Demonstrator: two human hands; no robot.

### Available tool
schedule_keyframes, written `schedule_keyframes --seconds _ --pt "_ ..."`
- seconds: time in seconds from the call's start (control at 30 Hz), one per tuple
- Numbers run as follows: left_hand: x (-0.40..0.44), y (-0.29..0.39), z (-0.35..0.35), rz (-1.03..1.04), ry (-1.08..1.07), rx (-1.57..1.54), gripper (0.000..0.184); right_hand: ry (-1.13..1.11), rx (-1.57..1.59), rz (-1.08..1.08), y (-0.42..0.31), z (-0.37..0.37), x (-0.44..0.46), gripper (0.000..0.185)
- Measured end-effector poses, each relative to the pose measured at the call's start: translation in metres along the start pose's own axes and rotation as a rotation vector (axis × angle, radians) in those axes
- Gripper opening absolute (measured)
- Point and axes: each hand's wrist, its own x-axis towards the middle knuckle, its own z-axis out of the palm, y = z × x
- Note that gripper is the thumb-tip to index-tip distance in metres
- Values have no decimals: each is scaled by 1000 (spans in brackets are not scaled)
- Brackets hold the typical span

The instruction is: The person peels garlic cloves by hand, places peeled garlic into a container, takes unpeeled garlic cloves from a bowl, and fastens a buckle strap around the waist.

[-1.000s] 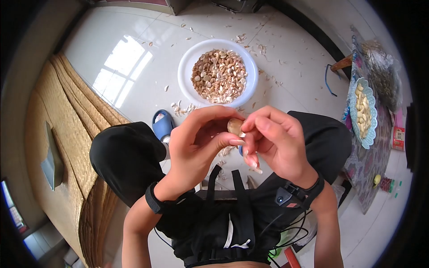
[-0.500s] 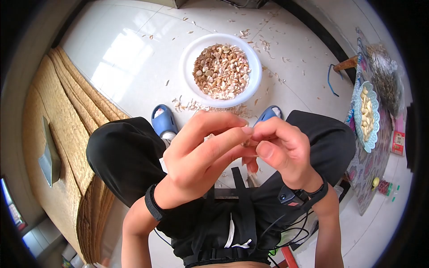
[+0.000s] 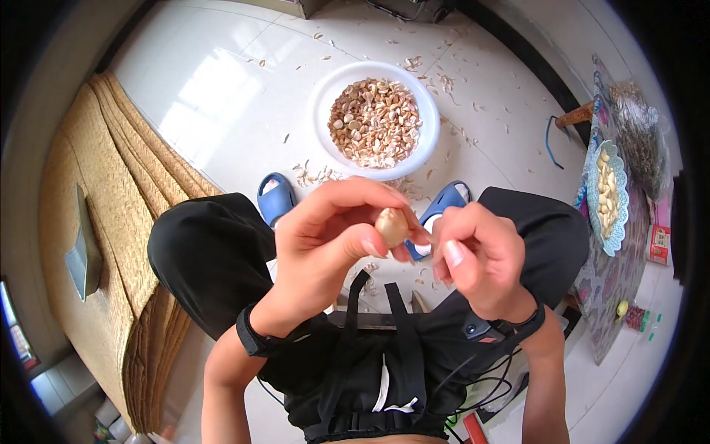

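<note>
My left hand (image 3: 329, 240) holds a pale tan, rounded nut-like piece (image 3: 391, 227) between thumb and fingers, above my lap. Close on its right, my right hand (image 3: 479, 255) has its fingers curled together; whatever they pinch, if anything, is too small to make out. Beyond both hands, a white bowl (image 3: 320, 118) on the floor holds many brownish and whitish pieces and shells. A scalloped light-blue dish (image 3: 620, 194) with pale peeled pieces (image 3: 607, 194) rests on a patterned cloth at the right.
Shell scraps (image 3: 314, 176) lie on the tiled floor around the bowl. Woven mats (image 3: 103, 222) with a grey tray-like object (image 3: 85, 251) are at the left. A plastic bag (image 3: 642, 140) and a red packet (image 3: 658, 244) are at the right. Blue slippers (image 3: 276, 198) are on my feet.
My left hand has turned so that the piece shows again between its thumb and fingers. My right hand has drawn slightly away to the right. The view has shifted a little.
</note>
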Motion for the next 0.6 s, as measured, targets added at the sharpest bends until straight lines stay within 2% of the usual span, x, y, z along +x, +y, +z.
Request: schedule_keyframes --seconds 0.13,0.23,0.33,0.37,0.47,0.6 --pt "-3 12 2 70 -23 63 38 -187 -406 -29 -13 -9 5 6" --pt "-4 7 -3 187 -82 191 34 -74 -426 -107 -11 -4 7 10" --pt "-6 5 0 239 -110 316 37 94 -157 -161 -8 3 -1 14" --pt "-5 5 1 274 -119 384 37 83 -158 -192 -9 4 -1 15" --pt "-3 3 2 312 -115 504 33 145 -15 -98 -14 11 -4 12" --pt "1 0 2 357 -96 582 31 169 -79 -128 -12 11 -5 10"
